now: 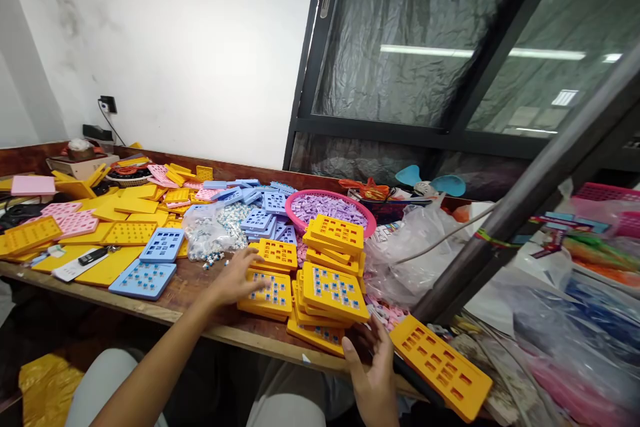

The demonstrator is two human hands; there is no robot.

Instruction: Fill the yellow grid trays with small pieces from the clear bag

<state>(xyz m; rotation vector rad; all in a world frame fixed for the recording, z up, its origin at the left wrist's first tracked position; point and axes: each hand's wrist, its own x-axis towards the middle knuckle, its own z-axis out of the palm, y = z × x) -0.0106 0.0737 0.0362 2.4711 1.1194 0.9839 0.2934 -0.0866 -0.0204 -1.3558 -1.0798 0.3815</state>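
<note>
- White paper slip [70, 271] under a black device [93, 255], its marks too small to read.
- Flat light-blue panel [143, 279], dotted with blue switches.
- Crinkled clear bag [205, 235] amid small white-and-blue pieces.
- Left hand [236, 278], fingers loosely spread and clasping nothing, over the left edge of a yellow switch-filled panel [274, 293].
- Stacked yellow plastic panel [327, 287] with blue switches, between the hands.
- Right hand [374, 363], thumb and fingers parted, free, just beside that stack's lower corner.
- Yellow panel with rectangular holes [443, 368], right of it.
</note>
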